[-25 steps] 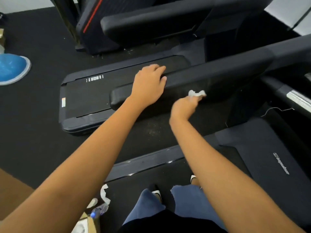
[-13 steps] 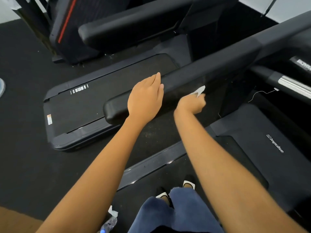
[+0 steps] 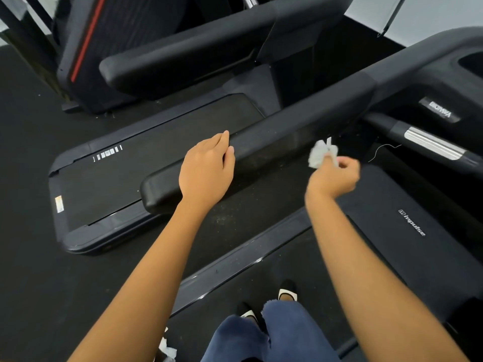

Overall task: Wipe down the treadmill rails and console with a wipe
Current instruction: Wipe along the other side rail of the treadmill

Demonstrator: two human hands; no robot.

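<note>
A long black padded treadmill rail [image 3: 282, 131] runs from lower left up to the console [image 3: 449, 74] at upper right. My left hand [image 3: 206, 173] lies flat over the rail near its rounded end, fingers together, holding nothing. My right hand [image 3: 337, 176] is closed on a crumpled white wipe [image 3: 320, 152], held just off the rail's near side, below its middle. A silver-banded grip bar [image 3: 433, 145] sticks out under the console.
A second treadmill's belt [image 3: 156, 165] lies on the black floor beyond the rail, with its own rail [image 3: 196, 56] behind. I stand on a belt beside a deck cover [image 3: 407, 226] marked Impulse. White scraps [image 3: 167, 348] lie at the bottom edge.
My right hand with the wipe has slid right along the rail's side and come slightly away from it. My left hand stays on the rail. The view has shifted toward the console.
</note>
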